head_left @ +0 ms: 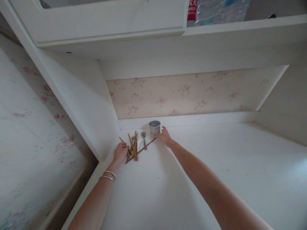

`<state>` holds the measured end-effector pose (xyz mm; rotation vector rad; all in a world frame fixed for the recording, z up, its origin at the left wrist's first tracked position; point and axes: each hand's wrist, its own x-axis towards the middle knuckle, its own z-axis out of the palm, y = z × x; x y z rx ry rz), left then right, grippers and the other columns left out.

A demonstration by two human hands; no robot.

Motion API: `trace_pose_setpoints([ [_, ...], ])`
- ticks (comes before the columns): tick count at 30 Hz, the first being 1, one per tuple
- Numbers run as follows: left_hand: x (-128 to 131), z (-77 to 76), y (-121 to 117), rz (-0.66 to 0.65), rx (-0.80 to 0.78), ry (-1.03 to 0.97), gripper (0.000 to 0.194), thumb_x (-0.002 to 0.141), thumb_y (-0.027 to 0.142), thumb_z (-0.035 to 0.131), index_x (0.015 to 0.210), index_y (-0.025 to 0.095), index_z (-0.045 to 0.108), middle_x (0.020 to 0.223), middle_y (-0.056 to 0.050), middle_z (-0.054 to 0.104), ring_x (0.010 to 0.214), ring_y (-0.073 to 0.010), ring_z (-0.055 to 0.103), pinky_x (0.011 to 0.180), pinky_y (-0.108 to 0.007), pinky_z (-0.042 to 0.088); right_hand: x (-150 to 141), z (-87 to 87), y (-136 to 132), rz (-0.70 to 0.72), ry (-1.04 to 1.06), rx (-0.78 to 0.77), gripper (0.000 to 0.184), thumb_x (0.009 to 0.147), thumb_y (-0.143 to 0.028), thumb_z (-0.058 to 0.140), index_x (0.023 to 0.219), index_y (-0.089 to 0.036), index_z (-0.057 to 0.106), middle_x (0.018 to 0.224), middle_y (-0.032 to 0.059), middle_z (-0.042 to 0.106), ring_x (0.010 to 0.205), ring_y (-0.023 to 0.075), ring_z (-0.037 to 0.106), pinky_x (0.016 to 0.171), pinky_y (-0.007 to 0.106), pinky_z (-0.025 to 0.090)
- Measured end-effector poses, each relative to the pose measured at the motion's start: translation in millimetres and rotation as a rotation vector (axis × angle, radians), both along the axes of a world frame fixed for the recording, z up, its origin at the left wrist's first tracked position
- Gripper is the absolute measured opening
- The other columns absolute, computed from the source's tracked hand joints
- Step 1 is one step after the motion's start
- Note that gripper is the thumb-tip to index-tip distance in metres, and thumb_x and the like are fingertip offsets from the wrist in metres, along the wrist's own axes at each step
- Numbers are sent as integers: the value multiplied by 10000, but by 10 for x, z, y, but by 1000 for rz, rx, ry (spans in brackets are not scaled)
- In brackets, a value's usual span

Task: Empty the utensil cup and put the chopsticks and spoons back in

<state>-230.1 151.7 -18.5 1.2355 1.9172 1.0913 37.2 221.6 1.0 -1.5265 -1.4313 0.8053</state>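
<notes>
My left hand, with two bangles at its wrist, has its fingers closed on a wooden chopstick at the left of a loose pile. Several more chopsticks lie crossed beside it, one reaching right toward the cup. Among them are a white spoon and a metal spoon, with another metal utensil partly covered. A grey metal cup stands upright near the back edge. My right hand grips it low on the right side, thumb across the front; its other fingers are partly hidden.
A white desktop spreads forward and right, bounded by a back ledge and a left side panel. Overhead runs a shelf holding clear plastic bottles. Floral wallpaper covers the back.
</notes>
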Motion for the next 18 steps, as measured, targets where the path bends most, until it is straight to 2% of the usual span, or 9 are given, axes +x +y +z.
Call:
trace_pose_setpoints([
  [3,-3,18,-21,6,20,-24,241,804,280,525,1012,161,533,725,-15,626,521,-126,602,531,-235,476,144,-3,-292,23,26,-21,945,642,-469,722,1403,-124,282,1349,220,435,1174,296,509,914,387,452],
  [8,-12,95,-103,-14,84,-83,265,771,357,533,939,155,567,586,23,568,498,-135,567,503,-236,444,509,-132,-961,133,162,-21,666,748,-463,635,1318,-249,366,1206,103,555,883,182,622,695,301,510],
  [12,-3,125,-189,3,130,-115,290,706,354,564,907,146,589,473,52,497,399,-120,460,424,-227,339,859,-287,-1446,116,249,33,500,765,-438,616,1194,-239,455,1023,50,608,734,147,612,625,276,488],
  [15,20,161,-259,37,168,-151,323,676,354,569,915,137,588,472,52,492,400,-119,452,424,-225,328,1033,-348,-1687,103,272,66,423,808,-453,559,1153,-221,481,833,8,609,608,128,577,553,252,451],
  [18,124,360,-386,63,213,-176,327,683,353,562,928,137,578,528,39,525,451,-123,495,462,-231,380,1096,-365,-1790,159,202,71,348,830,-453,529,1066,-198,556,652,-19,573,532,122,525,503,234,398],
])
